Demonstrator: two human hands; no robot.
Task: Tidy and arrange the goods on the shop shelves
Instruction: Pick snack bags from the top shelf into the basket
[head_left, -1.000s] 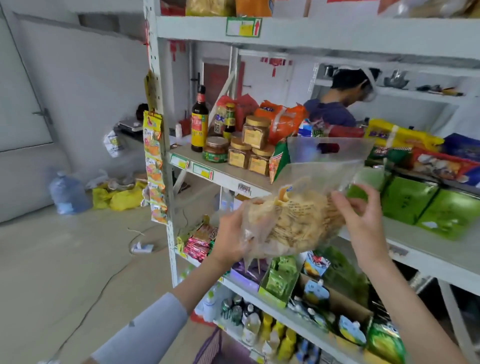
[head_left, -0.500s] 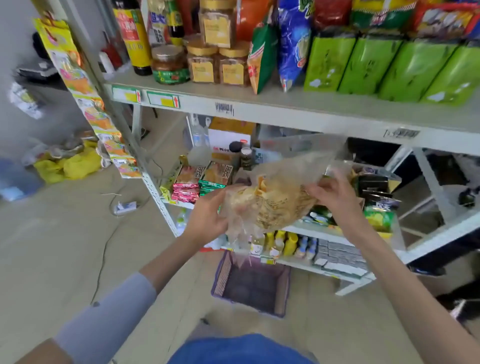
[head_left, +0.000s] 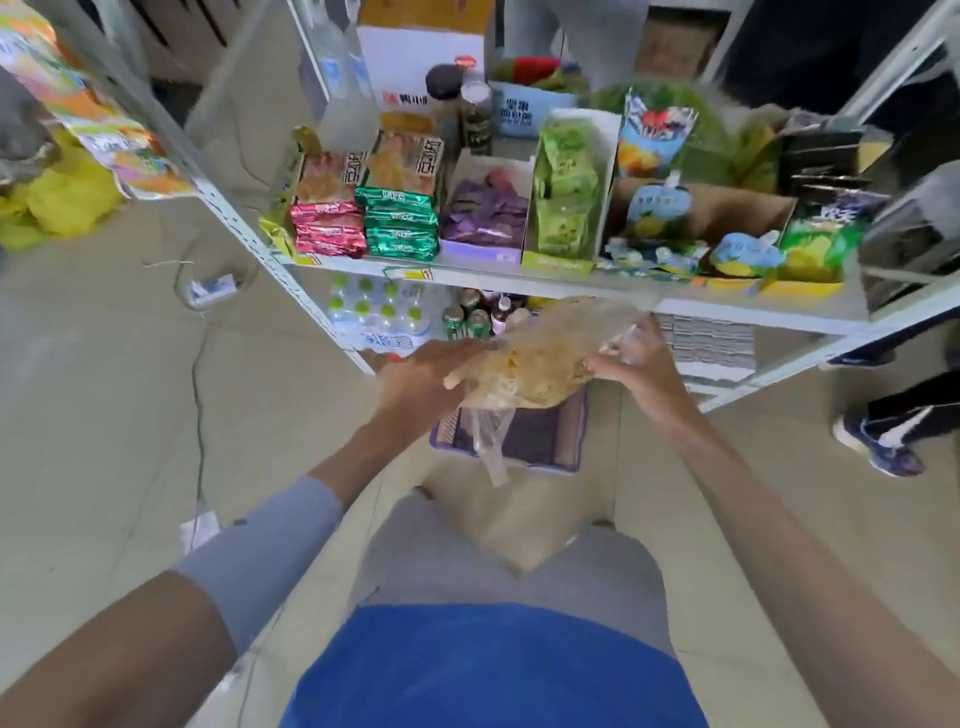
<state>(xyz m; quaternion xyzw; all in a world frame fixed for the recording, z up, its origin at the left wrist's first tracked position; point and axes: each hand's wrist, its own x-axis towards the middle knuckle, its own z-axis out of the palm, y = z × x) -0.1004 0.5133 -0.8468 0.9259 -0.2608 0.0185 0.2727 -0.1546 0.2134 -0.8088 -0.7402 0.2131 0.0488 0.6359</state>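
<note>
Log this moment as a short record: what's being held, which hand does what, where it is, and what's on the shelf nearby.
held item: clear bag of pale yellow snacks
left hand: grips the bag's left end
right hand: pinches the bag's right end
bag position: in the air, in front of the shelf
under the bag: purple basket on the floor
shelf goods: red packets, green packets, purple box
lower level: water bottle pack
</note>
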